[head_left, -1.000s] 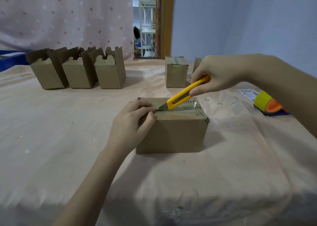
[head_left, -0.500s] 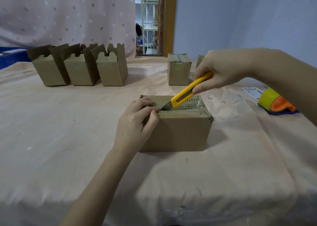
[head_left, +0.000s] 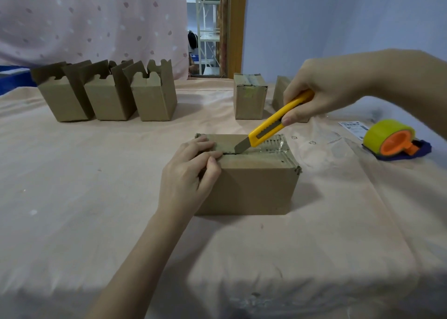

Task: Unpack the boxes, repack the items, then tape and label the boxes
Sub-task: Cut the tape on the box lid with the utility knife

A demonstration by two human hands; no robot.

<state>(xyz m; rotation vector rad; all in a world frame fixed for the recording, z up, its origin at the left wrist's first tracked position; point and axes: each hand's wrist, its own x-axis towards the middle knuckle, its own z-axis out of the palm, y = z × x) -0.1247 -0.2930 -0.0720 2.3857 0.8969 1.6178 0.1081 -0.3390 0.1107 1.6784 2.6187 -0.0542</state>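
Note:
A taped cardboard box (head_left: 256,188) lies in the middle of the cloth-covered table (head_left: 96,197). My left hand (head_left: 191,176) grips its near left top corner, fingers curled over the top edge. My right hand (head_left: 321,93) holds a yellow utility knife (head_left: 273,122) slanted down to the left. The blade tip sits on the tape seam along the box top, just right of my left fingertips.
Three open cardboard boxes (head_left: 106,93) stand in a row at the back left. Two closed boxes (head_left: 250,96) stand at the back centre, the right one partly behind my right hand. A yellow tape roll on an orange dispenser (head_left: 391,138) and a printed label (head_left: 354,127) lie at the right.
The knife blade has stayed on the seam close to my left fingertips, shifting slightly. My left hand keeps its hold on the box corner. The camera has tilted a little.

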